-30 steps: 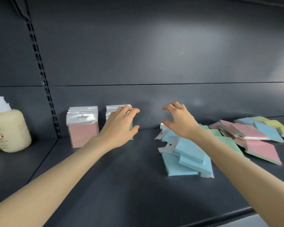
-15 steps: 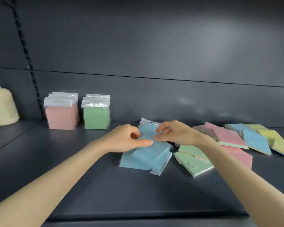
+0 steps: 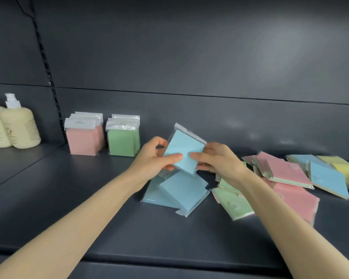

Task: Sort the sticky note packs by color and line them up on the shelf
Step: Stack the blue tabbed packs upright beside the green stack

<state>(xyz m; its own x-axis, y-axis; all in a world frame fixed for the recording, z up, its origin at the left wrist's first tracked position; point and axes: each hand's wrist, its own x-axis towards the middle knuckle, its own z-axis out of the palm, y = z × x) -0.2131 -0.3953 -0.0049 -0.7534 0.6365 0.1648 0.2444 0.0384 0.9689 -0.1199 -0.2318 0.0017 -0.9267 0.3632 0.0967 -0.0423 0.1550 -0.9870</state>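
Two hands (image 3: 152, 158) (image 3: 218, 160) on blue pack (image 3: 182, 151) edges

No legible text. Labels on bottles (image 3: 20, 127) blurred (small animal-face emblem only); print on green pack (image 3: 233, 206) too small.

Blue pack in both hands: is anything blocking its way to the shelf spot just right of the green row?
Nothing visible does. The left hand and right hand hold the blue pack over the loose blue packs; the shelf strip between it and the green row lies bare.

standing packs (image 3: 85, 140) left, loose packs (image 3: 288, 174) right
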